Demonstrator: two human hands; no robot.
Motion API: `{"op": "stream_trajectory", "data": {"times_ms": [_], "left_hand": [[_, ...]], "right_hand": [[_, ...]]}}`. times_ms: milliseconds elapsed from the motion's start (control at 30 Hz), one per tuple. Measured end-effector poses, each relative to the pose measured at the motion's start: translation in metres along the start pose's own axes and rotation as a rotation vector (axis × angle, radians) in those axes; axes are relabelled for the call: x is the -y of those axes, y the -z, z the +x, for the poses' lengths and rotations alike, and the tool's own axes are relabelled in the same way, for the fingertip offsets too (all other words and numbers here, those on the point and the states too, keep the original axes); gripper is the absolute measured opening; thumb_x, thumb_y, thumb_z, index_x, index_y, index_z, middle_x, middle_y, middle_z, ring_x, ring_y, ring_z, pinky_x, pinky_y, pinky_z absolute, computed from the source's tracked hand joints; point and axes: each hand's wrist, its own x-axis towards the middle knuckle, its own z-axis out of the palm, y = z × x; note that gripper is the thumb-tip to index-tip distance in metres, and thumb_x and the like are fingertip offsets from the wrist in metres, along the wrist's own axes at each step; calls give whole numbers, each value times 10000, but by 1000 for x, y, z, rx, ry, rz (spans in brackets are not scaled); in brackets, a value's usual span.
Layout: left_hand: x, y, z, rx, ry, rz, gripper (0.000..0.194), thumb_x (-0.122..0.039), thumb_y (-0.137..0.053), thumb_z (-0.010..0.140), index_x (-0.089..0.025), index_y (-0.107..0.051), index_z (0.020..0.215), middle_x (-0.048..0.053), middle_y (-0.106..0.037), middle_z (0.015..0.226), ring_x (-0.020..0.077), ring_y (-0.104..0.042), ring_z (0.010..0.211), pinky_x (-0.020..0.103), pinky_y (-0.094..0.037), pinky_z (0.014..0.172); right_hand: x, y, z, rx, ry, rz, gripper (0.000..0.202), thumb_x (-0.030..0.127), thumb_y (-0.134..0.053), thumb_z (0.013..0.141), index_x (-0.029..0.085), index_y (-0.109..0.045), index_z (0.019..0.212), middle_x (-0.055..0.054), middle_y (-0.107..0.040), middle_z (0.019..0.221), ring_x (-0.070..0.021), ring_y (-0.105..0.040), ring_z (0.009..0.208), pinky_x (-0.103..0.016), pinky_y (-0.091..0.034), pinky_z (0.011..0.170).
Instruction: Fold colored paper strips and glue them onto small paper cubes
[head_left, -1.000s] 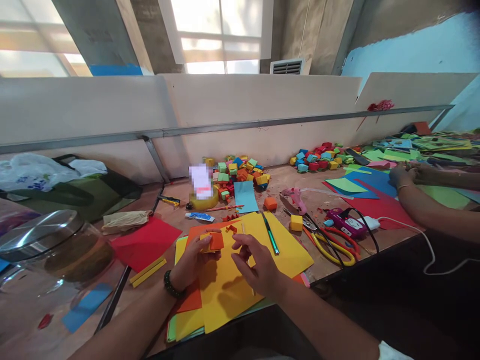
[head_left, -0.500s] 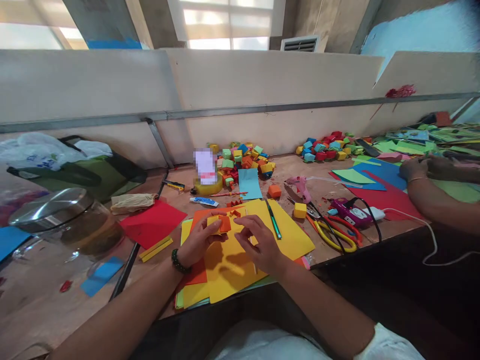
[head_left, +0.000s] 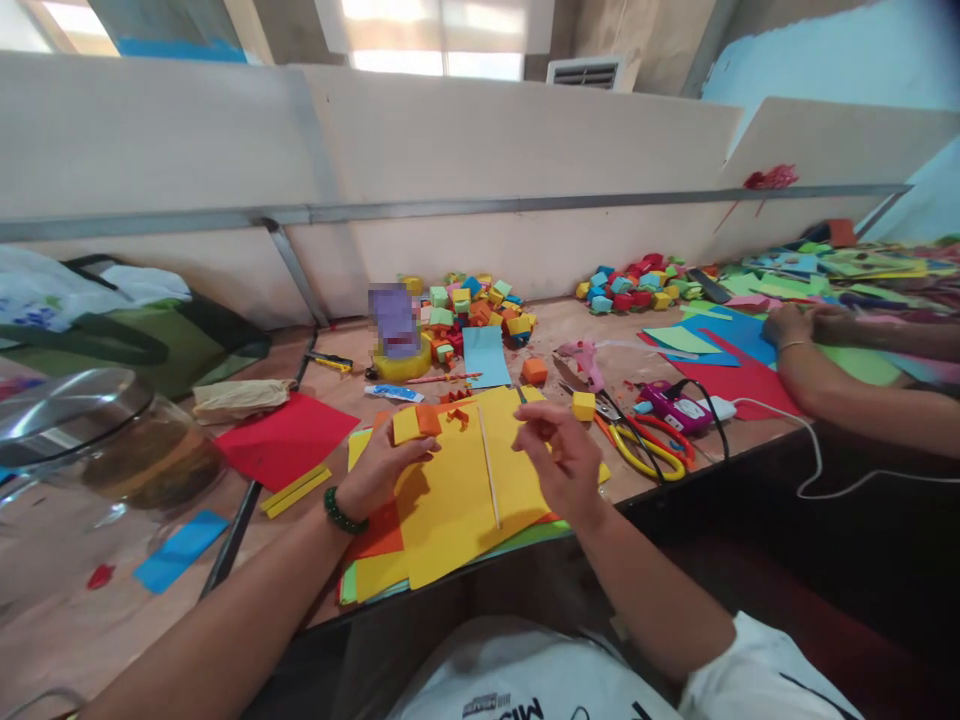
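In my left hand (head_left: 377,472) is a small paper cube (head_left: 407,425), yellow with an orange side, pinched between thumb and fingers above the yellow paper sheets (head_left: 442,530). My right hand (head_left: 561,458) hovers over the right part of these sheets, its fingers bent but apart, with nothing seen in them. It hides most of a craft knife, whose tip (head_left: 523,394) shows just beyond the fingers. A thin white stick (head_left: 489,465) lies on the sheets between my hands. Folded orange paper scraps (head_left: 457,417) rest near the top edge.
Heaped paper cubes (head_left: 480,305) stand at the back, with another pile (head_left: 637,287) farther right. A pink glue gun (head_left: 586,362), scissors (head_left: 645,455) and a purple power strip (head_left: 675,407) lie rightward. A glass jar (head_left: 135,450) stands left. Another person's hands (head_left: 795,330) work at far right.
My right hand has moved right, away from the cube and over the craft knife. My left hand still holds the cube, now farther from the right hand. The view has shifted slightly.
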Motion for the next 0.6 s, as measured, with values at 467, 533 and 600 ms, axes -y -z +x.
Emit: {"op": "stream_trajectory", "data": {"times_ms": [467, 533, 600], "left_hand": [[1, -2, -8, 6, -68, 156, 561, -401, -868, 522, -214, -643, 1001, 35, -690, 979, 235, -641, 892, 281, -514, 719], [-1, -3, -9, 8, -56, 148, 540, -405, -858, 539, -224, -639, 998, 21, -685, 956, 226, -635, 880, 280, -506, 724], [-5, -6, -10, 51, -39, 134, 517, -400, -848, 557, -229, -632, 994, 24, -689, 958, 230, -633, 891, 288, -506, 732]], "right_hand": [[-39, 121, 31, 101, -443, -748, 308, 405, -568, 865, 162, -685, 1014, -126, -710, 991, -234, -657, 862, -342, -512, 742], [-55, 129, 54, 119, -528, -744, 334, 405, -602, 837, 132, -681, 1012, -157, -703, 1008, -250, -651, 889, -356, -502, 763], [-70, 130, 75, 143, -597, -688, 296, 388, -624, 817, 114, -685, 910, -146, -707, 878, -231, -649, 801, -337, -496, 718]]}}
